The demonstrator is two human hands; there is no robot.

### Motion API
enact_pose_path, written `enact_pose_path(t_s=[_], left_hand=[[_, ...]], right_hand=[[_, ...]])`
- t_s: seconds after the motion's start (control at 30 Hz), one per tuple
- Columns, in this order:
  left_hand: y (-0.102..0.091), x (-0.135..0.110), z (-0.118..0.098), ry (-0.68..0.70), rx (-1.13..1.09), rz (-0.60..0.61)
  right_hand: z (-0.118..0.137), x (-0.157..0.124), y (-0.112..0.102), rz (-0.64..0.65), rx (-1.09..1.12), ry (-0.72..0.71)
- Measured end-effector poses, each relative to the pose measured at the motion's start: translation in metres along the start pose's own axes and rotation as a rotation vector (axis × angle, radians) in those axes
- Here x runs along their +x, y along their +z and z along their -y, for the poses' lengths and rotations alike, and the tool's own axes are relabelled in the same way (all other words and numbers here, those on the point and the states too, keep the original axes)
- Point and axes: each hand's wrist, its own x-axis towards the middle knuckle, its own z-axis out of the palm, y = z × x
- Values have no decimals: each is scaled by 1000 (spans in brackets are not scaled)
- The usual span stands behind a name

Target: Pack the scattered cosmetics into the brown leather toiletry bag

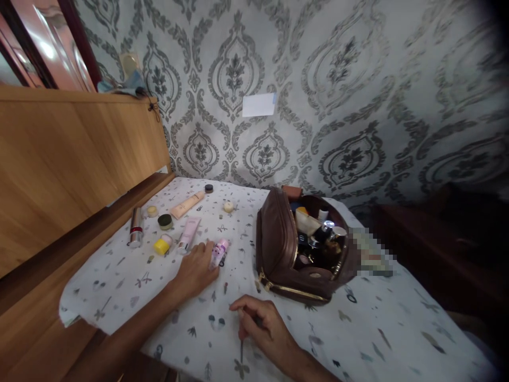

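Observation:
My left hand [195, 271] is at the row of cosmetics, fingers and thumb closed about a small pink-and-purple tube [220, 250] lying on the cloth. Just beyond that hand lies a pale pink tube [189, 233]. My right hand [264, 329] hovers low over the cloth, index finger stretched and the others loosely bent, holding nothing visible. Beside it, to the right, a brown makeup bag [275, 233] stands unzipped, with several bottles and jars inside.
On the patterned cloth [131, 281] lie a silver cylinder [135, 227], a yellow-and-white jar [162, 244], a dark round jar [165, 222], a peach tube [187, 205], a cream pot [228, 207] and small lids. A wooden panel [79, 164] borders the left; a papered wall [238, 143] stands behind.

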Motion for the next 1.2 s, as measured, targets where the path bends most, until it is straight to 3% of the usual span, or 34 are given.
enact_pose_path(t_s=[0.17,0.27,0.37,0.47,0.6,0.8,1.07,1.2], left_hand=[[-17,17,18,30,-37,-25],[-40,51,42,-24,11,-86],[-56,93,67,-178,181,-136],[-58,127,87,-225,216,-129],[-49,154,103,-255,226,-79],[-45,163,117,-292,228,-10],[-65,155,128,-254,209,118],[-67,156,119,-216,216,59]], right_hand=[[-1,-1,1,-19,1,-10],[-2,-2,1,-32,-16,-7],[-6,-2,1,-39,-25,-5],[-12,0,1,-51,-57,-30],[-17,2,0,-11,-92,-14],[-15,1,-1,-26,-67,9],[-13,2,-2,-19,-78,-2],[-13,2,-1,6,-63,16]])
